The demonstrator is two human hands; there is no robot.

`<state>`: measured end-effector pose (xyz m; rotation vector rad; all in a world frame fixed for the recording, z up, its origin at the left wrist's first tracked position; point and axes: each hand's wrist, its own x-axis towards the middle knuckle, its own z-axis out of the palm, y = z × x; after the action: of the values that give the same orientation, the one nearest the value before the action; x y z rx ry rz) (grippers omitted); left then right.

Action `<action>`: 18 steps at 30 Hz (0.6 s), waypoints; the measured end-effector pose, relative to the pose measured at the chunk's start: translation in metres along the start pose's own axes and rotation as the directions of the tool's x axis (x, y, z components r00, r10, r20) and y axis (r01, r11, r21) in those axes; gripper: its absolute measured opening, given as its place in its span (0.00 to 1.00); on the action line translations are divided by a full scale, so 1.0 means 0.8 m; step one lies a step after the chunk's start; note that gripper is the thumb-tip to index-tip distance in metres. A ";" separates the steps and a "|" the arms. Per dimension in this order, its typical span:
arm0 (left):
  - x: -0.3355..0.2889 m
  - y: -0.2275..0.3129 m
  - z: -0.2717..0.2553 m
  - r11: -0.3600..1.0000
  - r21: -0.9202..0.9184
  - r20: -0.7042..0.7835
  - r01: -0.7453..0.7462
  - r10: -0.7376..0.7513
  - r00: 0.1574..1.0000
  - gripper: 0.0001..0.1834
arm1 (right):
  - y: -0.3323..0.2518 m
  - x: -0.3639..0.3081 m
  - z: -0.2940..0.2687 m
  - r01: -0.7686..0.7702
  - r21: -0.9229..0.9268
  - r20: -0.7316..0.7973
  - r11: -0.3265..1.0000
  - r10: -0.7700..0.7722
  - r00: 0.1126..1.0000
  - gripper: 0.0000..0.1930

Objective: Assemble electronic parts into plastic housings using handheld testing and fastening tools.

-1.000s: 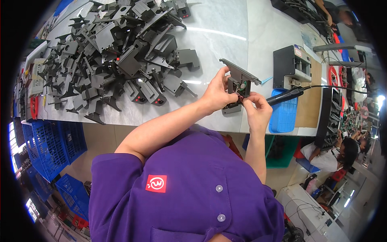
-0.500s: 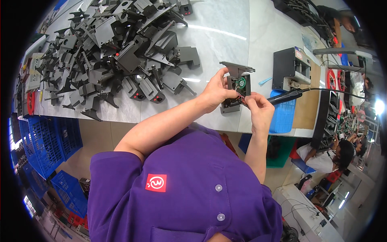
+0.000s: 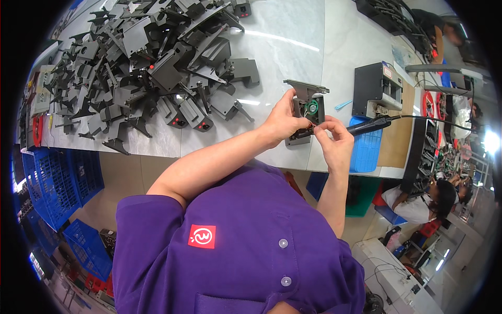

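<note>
A dark grey plastic housing (image 3: 320, 107) stands open over the table, with a round green part (image 3: 312, 107) and thin reddish wires (image 3: 311, 124) inside. My left hand (image 3: 285, 121) grips its left side, the thumb reaching in toward the wires. At the lower right of the housing, my right hand (image 3: 334, 137) has thumb and forefinger pinched together at the wires; the fingertips partly hide them. A black corded screwdriver-like tool (image 3: 371, 125) runs out to the right from behind my right hand. Whether that hand touches the tool, I cannot tell.
A large pile of grey plastic housings (image 3: 167, 70) covers the table's left. To the right are a blue basket (image 3: 366, 152), a black box-shaped device (image 3: 368, 86) and a small light-blue tool (image 3: 343, 105). Blue crates (image 3: 49, 183) stand below left. Another person (image 3: 418, 204) sits far right.
My right hand has shifted slightly left and up, its fingertips closer to my left thumb at the wires. The left hand keeps its hold on the housing.
</note>
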<state>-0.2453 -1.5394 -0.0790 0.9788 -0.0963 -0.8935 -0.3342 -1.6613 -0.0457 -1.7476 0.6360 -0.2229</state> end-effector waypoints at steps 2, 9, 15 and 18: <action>-0.002 -0.002 0.001 1.000 0.007 -0.005 -0.008 0.008 1.000 0.32 | -0.001 0.000 0.000 0.010 -0.048 0.015 0.999 -0.009 1.000 0.04; -0.002 0.001 0.000 0.997 0.074 -0.007 -0.016 0.016 1.000 0.34 | 0.015 0.001 -0.007 -0.112 0.178 0.075 0.978 0.100 0.992 0.04; -0.001 0.004 0.000 0.998 0.054 -0.014 -0.016 0.016 1.000 0.34 | 0.017 0.002 -0.011 -0.198 0.339 0.152 0.920 0.154 0.976 0.04; -0.001 0.005 0.001 0.998 0.061 -0.005 -0.029 0.029 1.000 0.34 | 0.017 0.002 -0.012 -0.210 0.360 0.168 0.909 0.158 0.973 0.04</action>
<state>-0.2436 -1.5380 -0.0751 1.0343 -0.1333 -0.8654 -0.3412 -1.6721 -0.0563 -1.3118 0.6107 -0.0852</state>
